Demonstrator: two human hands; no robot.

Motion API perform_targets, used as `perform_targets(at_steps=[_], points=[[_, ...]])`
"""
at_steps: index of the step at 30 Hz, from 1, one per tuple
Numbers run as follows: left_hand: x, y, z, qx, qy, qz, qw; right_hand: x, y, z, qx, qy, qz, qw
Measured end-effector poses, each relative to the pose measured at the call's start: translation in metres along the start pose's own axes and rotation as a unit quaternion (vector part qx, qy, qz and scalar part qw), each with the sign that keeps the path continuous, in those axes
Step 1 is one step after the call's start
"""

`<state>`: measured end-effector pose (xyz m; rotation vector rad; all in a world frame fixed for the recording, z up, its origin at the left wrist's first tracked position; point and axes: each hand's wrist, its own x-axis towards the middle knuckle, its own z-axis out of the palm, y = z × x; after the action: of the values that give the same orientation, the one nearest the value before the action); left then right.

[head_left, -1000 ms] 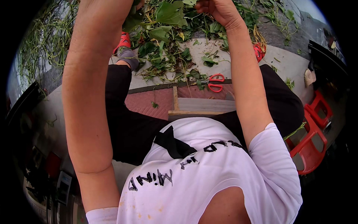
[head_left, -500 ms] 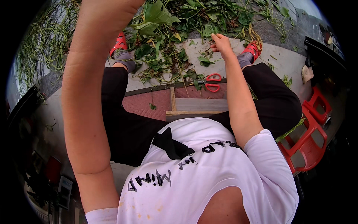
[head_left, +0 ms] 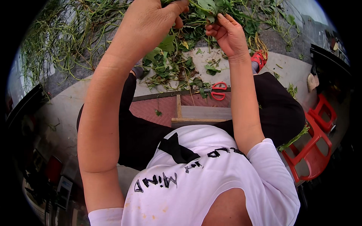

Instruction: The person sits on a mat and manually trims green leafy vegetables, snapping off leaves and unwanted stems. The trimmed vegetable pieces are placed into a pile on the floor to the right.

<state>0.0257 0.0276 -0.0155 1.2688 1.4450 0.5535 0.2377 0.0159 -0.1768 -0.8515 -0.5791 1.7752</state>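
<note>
Loose leaves [head_left: 166, 69] lie ahead, between the person's 2 legs [head_left: 279, 107]. Scissors [head_left: 212, 90] lie nearer the body, before a board [head_left: 205, 112]. Long stems [head_left: 60, 45] spread left of the leaves; a chair [head_left: 316, 158] stands beyond the right leg.

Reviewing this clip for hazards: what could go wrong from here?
1. The left hand is partly cut off at the picture's top edge; a slight lift could hide its grip.
2. The scissors lie with their blades partly covered by greenery, so a hand reaching there might get nicked.
3. Loose stems lie against the red shoe and could snag or slip underfoot.
</note>
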Motion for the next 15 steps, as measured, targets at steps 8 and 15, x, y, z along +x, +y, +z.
perform_targets(at_steps=[8, 15], points=[[-0.003, -0.023, 0.001, 0.037, -0.025, 0.026, 0.999, -0.004, -0.019, 0.034, 0.231, -0.145, -0.003, 0.962], [-0.004, -0.023, 0.015, -0.119, -0.023, -0.009, 0.993, -0.009, -0.02, 0.056, 0.296, -0.239, 0.004, 0.925]])
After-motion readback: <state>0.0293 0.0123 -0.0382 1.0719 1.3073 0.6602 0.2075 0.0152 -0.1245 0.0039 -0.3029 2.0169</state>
